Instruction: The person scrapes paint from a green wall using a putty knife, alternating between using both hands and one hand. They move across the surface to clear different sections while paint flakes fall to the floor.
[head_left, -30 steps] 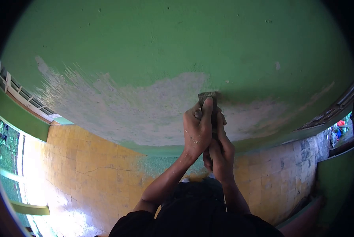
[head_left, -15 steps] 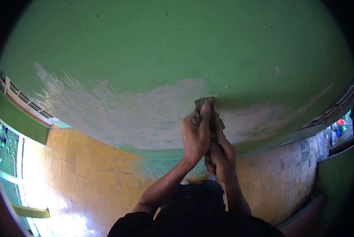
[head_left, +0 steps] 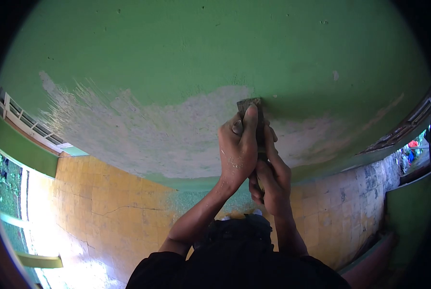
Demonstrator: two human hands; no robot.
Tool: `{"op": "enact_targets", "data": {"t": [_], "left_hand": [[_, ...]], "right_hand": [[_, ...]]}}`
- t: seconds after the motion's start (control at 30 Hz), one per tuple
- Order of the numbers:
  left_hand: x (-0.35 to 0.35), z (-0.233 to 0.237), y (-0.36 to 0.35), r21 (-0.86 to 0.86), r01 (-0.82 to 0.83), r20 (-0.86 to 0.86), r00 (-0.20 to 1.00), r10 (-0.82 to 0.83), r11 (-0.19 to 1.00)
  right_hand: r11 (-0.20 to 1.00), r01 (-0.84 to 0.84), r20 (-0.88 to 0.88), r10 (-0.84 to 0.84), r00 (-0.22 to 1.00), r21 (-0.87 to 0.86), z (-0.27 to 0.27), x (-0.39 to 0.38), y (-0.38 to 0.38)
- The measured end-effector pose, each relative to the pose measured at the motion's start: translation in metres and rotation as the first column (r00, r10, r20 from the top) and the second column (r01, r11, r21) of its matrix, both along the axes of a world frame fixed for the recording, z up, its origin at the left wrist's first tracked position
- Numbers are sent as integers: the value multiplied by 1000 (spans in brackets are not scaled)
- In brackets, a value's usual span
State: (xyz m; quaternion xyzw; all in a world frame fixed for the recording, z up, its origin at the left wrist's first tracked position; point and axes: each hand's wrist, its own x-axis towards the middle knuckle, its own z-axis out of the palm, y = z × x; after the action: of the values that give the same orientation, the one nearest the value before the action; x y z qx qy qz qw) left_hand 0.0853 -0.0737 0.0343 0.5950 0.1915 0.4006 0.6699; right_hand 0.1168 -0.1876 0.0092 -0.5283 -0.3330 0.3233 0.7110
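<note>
Both your hands are wrapped around the scraper (head_left: 260, 126): your left hand (head_left: 237, 153) clasps the blade, thumb laid along its face close to the far edge, while your right hand (head_left: 276, 192) grips the handle nearer your body. The blade's edge appears to meet the green wall (head_left: 292, 53) at the upper right of the large pale patch (head_left: 177, 130). If that edge caught on firmly bonded paint and then broke free, your left thumb could slide past it and get scraped. Too steep an angle, or more push on one corner, might gouge the surface. Pale flakes cling to your left hand and wrist, so your hold could slip there. Specks also litter the tiled floor (head_left: 124, 192) below, which may make your footing slick. How your left fingers sit behind the blade, you cannot tell from this view.
</note>
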Motion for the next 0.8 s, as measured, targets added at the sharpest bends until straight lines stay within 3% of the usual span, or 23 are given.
{"op": "enact_targets", "data": {"t": [0.27,0.37,0.47,0.8], "left_hand": [[2,1,3,-10,21,40,999,-21,1000],[2,-14,-1,59,-99,-49,994,102,993],[3,1,0,49,-35,26,999,34,998],[-2,-11,-4,-39,-11,-37,999,10,999]], "right_hand": [[1000,1,-53,-1,999,-18,5,-7,-4],[999,-35,-54,34,998,-17,1,1,-5],[999,-38,-51,38,998,0,10,5,-2],[1000,-28,-97,28,995,-2,3,-6,-9]]}}
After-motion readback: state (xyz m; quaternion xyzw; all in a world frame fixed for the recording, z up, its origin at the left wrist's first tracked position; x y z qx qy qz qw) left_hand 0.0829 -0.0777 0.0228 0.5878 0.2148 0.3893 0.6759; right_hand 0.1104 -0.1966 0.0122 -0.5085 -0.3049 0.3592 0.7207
